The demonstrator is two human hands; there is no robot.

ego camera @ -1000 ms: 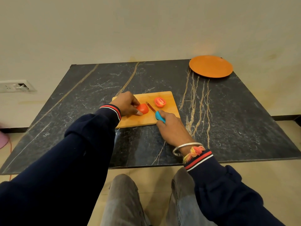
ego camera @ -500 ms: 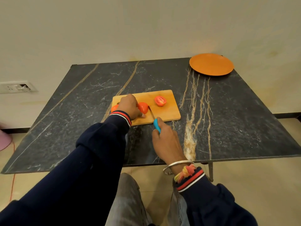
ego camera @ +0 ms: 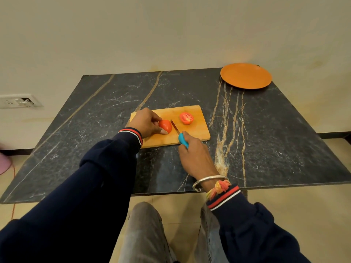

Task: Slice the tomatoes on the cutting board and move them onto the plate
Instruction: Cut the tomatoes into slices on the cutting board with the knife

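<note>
A wooden cutting board (ego camera: 197, 131) lies mid-table. On it my left hand (ego camera: 145, 123) pins down a red tomato piece (ego camera: 166, 125). My right hand (ego camera: 195, 158) grips a knife (ego camera: 179, 134) by its blue handle, the blade lying on the board just right of that piece. A cut tomato half (ego camera: 186, 118) rests face up further right on the board. The orange plate (ego camera: 246, 78) sits empty at the table's far right corner.
The dark marble table (ego camera: 266, 139) stands against a cream wall. Its near edge runs just past my right wrist, with my knees below it. A wall socket (ego camera: 18, 101) is at the left.
My right hand and the knife shifted slightly along the board beside the held tomato piece. The camera view moved a little; the tomato half and plate stayed put.
</note>
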